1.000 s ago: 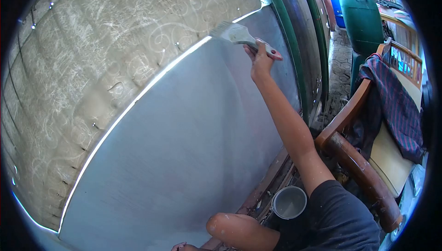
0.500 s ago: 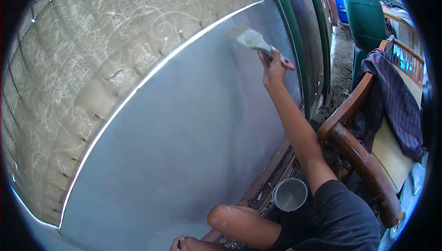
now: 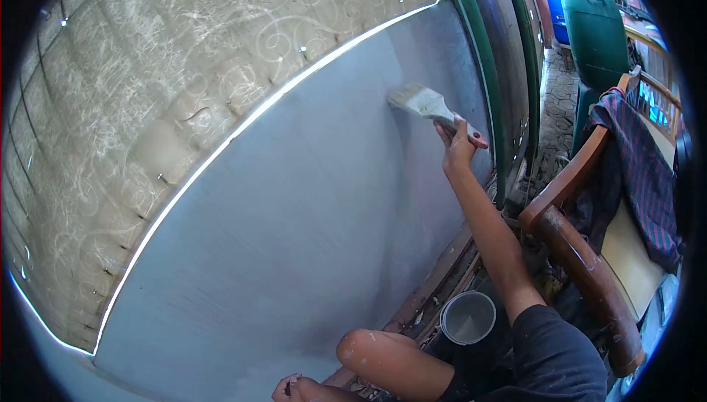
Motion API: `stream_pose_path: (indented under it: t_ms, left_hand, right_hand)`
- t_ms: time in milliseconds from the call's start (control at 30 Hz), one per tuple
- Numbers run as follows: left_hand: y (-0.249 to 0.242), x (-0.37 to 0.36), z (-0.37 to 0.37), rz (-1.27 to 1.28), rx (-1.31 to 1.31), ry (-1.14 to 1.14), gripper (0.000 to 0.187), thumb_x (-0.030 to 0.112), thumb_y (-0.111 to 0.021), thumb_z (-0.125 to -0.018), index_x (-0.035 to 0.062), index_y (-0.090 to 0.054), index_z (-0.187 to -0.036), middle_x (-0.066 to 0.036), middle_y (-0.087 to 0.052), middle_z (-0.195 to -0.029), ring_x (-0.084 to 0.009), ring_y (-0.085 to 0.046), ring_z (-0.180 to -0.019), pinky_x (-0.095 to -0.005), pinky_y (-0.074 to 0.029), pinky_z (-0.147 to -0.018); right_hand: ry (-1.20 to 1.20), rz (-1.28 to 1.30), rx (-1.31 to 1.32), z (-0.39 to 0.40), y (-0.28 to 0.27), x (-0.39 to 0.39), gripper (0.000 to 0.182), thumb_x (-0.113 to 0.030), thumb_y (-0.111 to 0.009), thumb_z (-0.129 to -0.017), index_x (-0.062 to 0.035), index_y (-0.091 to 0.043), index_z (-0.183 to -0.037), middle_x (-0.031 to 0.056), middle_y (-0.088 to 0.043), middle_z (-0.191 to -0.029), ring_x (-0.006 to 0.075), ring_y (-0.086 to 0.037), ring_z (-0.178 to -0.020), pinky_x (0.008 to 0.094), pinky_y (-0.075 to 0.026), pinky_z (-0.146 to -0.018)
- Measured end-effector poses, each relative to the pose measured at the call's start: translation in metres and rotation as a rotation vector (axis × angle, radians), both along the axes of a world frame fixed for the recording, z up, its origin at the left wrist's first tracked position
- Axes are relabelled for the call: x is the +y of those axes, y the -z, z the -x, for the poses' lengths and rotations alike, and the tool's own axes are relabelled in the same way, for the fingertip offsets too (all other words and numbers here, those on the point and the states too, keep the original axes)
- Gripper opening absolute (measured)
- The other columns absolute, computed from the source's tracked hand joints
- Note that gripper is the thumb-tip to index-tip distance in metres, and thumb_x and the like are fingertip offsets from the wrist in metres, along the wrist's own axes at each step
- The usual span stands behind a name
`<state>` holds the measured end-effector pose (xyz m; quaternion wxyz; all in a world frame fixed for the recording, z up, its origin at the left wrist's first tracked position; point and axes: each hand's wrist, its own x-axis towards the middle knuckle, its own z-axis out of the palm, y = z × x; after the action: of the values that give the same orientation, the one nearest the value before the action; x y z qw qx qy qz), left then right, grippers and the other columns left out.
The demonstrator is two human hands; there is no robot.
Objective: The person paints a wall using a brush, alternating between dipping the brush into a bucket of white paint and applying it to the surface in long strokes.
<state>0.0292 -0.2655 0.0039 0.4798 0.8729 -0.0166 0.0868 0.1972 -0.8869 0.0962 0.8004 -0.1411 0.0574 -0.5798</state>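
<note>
My right hand [image 3: 460, 150] is closed around the handle of a wide paintbrush [image 3: 427, 103] with pale, paint-smeared bristles. The bristle tips are against the upper right of a grey-painted wall panel [image 3: 280, 218]. Beside my knee, at the bottom edge, part of my left hand [image 3: 286, 387] shows with its fingers curled in. What it holds, if anything, is hidden. A small bucket [image 3: 468, 319] with greyish contents stands on the ground between my right arm and my knee.
Above the panel hangs a tan patterned sheet [image 3: 221, 41]. A green post [image 3: 482, 63] borders the panel's right side. To my right stands a wooden chair [image 3: 582, 254] draped with a striped cloth [image 3: 639, 173]. Behind it are a green drum [image 3: 593, 30] and a paved path [image 3: 557, 103].
The paintbrush in my right hand has moved down the panel, leaving a paler strip above it. The whole view has shifted slightly. My left hand stays beside the knee.
</note>
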Motion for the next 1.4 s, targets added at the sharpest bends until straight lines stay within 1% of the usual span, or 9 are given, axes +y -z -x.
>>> stream_pose_path:
  t_ms: [200,300,467,600,667,800,1000,1167,1400]
  left_hand:
    - [0.004,0.002,-0.006,-0.048,-0.038,0.015,0.03,0.024,-0.053,-0.092,-0.0015,-0.067,-0.099,-0.016,-0.067,-0.094,-0.0273,-0.061,-0.088,-0.0376,-0.047,-0.082]
    - [0.011,0.001,-0.005,-0.043,-0.065,-0.009,0.03,0.024,-0.054,-0.092,-0.0015,-0.067,-0.099,-0.016,-0.067,-0.094,-0.0273,-0.061,-0.088,-0.0375,-0.047,-0.082]
    - [0.01,0.001,-0.002,-0.039,-0.085,0.0,0.027,0.022,-0.054,-0.092,-0.0016,-0.067,-0.098,-0.016,-0.067,-0.095,-0.0273,-0.061,-0.088,-0.0373,-0.047,-0.082]
    - [0.008,0.007,0.0,-0.045,-0.079,0.006,0.027,0.021,-0.053,-0.092,-0.002,-0.066,-0.098,-0.016,-0.067,-0.095,-0.0268,-0.061,-0.088,-0.0371,-0.047,-0.082]
    - [0.001,0.001,0.004,-0.046,-0.037,-0.018,0.027,0.021,-0.053,-0.092,-0.002,-0.066,-0.099,-0.016,-0.067,-0.094,-0.0269,-0.061,-0.088,-0.0373,-0.047,-0.082]
    - [0.003,0.004,0.003,-0.047,-0.046,-0.019,0.027,0.021,-0.052,-0.092,-0.0018,-0.066,-0.099,-0.016,-0.067,-0.094,-0.0273,-0.061,-0.089,-0.0377,-0.047,-0.082]
    - [-0.003,-0.004,0.005,-0.008,-0.045,-0.013,0.028,0.022,-0.054,-0.092,-0.0018,-0.066,-0.098,-0.016,-0.067,-0.095,-0.0278,-0.06,-0.09,-0.0384,-0.047,-0.083]
    - [0.002,0.004,0.005,-0.052,-0.071,-0.051,0.03,0.023,-0.052,-0.092,-0.0024,-0.066,-0.099,-0.016,-0.067,-0.096,-0.0287,-0.06,-0.09,-0.0389,-0.047,-0.083]
    - [0.01,0.012,0.004,-0.058,-0.079,-0.056,0.029,0.023,-0.052,-0.092,-0.0019,-0.066,-0.099,-0.016,-0.067,-0.096,-0.0288,-0.06,-0.089,-0.0394,-0.047,-0.082]
  right_hand:
    - [-0.113,0.175,-0.169,-0.009,-0.07,0.002,0.025,-0.016,-0.059,-0.089,0.0047,-0.055,-0.103,0.0196,-0.062,-0.102,0.0285,-0.067,-0.083,0.0341,-0.059,-0.074]
    - [-0.16,0.027,-0.076,-0.037,-0.043,0.01,0.026,-0.016,-0.059,-0.089,0.0045,-0.053,-0.103,0.0194,-0.063,-0.099,0.0283,-0.067,-0.08,0.0341,-0.059,-0.072]
    - [-0.202,-0.063,0.116,-0.012,0.053,0.012,0.028,-0.019,-0.057,-0.09,0.002,-0.054,-0.108,0.0177,-0.064,-0.098,0.0273,-0.068,-0.084,0.0298,-0.058,-0.073]
    - [-0.154,-0.09,-0.019,0.035,0.04,0.023,0.027,-0.018,-0.057,-0.09,0.0022,-0.055,-0.107,0.0176,-0.064,-0.099,0.0265,-0.068,-0.084,0.0268,-0.059,-0.071]
    - [-0.137,-0.036,-0.16,0.036,0.017,0.02,0.028,-0.018,-0.058,-0.089,0.0037,-0.054,-0.107,0.0184,-0.063,-0.098,0.0271,-0.068,-0.084,0.0271,-0.059,-0.069]
    - [-0.156,0.024,-0.162,0.013,-0.022,0.017,0.027,-0.017,-0.058,-0.089,0.0033,-0.054,-0.106,0.0174,-0.063,-0.096,0.0269,-0.068,-0.081,0.0286,-0.059,-0.069]
    - [-0.118,-0.038,0.14,-0.012,0.038,0.03,0.025,-0.015,-0.057,-0.089,0.0058,-0.054,-0.104,0.0166,-0.063,-0.093,0.0274,-0.067,-0.078,0.0312,-0.06,-0.069]
    - [-0.178,-0.056,0.06,0.043,0.082,0.038,0.031,-0.018,-0.056,-0.091,0.005,-0.054,-0.111,0.0187,-0.063,-0.099,0.0276,-0.066,-0.088,0.0304,-0.059,-0.077]
    - [-0.182,0.011,-0.02,0.053,0.03,0.026,0.03,-0.023,-0.055,-0.092,0.0036,-0.055,-0.107,0.0178,-0.064,-0.097,0.0248,-0.067,-0.087,0.0254,-0.059,-0.075]
